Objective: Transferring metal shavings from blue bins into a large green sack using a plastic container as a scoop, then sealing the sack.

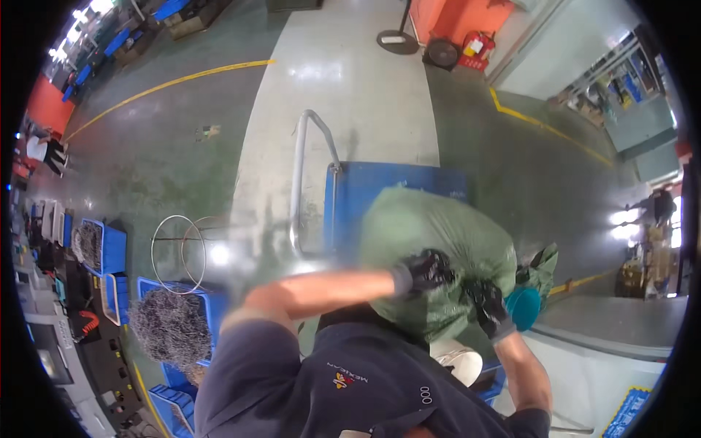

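A big, full pale green sack (438, 226) bulges in front of me, partly over a blue platform trolley (398, 175). Black gloves cover both hands. Bent across the sack from the left, my left hand (429, 270) is closed on its bunched material. My right hand (487, 306), a little nearer and to the right, also grips the creased plastic. Between the two hands the sack is drawn into folds. The fingertips are partly lost in the dark gloves and folds.
The trolley's grey tube handle (299, 168) rises left of the sack. Blue crates with tangled metal shavings (171, 325) stand at the left, a wire hoop frame (179, 252) beside them. A teal bucket (523, 308) is close by my right hand. A fire extinguisher (478, 45) stands far ahead.
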A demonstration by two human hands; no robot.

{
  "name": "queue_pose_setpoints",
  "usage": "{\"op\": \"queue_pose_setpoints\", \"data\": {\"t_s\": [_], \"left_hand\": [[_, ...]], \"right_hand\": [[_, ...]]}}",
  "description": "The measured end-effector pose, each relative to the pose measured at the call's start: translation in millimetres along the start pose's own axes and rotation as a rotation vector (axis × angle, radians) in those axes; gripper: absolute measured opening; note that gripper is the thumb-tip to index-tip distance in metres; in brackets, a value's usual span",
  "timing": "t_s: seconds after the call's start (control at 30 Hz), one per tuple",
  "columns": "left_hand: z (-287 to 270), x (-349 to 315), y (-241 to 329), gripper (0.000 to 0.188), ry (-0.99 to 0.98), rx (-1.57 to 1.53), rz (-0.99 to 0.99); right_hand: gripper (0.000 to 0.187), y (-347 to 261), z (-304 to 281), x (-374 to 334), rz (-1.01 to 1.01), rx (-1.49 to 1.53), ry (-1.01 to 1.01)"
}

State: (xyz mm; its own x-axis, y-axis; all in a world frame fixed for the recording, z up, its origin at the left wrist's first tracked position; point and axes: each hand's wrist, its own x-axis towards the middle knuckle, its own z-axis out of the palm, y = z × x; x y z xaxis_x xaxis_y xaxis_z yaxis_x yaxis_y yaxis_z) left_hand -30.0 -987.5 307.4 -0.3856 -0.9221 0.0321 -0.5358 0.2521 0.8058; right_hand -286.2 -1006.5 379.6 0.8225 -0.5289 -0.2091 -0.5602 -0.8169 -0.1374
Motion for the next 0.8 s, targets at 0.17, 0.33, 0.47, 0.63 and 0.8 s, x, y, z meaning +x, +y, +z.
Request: {"op": "queue_pose_setpoints", "data": {"t_s": [0.17,0.33,0.47,0.63,0.8], "left_hand": [[1,16,-113,0.039,0.204,-0.567,0.119],[-26,3,-205,0.037,0.272,0.086,-0.453],[-130,-59,-154,0.041,1.223,-0.118,-0.613],[-140,-117,-178,0.069,0.846,0.422,-1.413],[-122,-159,-180,0.054,1.105,0.319,-1.336]], "right_hand": [[0.051,40,52,94,-0.137,0.115,0.194],[0.034,101,267,250,0.509,0.958,-0.135],[0.026,79,202,323,-0.185,0.901,0.511],[0.037,71,182,377,0.519,0.916,0.068],[0.039,28,71,344,0.566,1.855,-0.162]]}}
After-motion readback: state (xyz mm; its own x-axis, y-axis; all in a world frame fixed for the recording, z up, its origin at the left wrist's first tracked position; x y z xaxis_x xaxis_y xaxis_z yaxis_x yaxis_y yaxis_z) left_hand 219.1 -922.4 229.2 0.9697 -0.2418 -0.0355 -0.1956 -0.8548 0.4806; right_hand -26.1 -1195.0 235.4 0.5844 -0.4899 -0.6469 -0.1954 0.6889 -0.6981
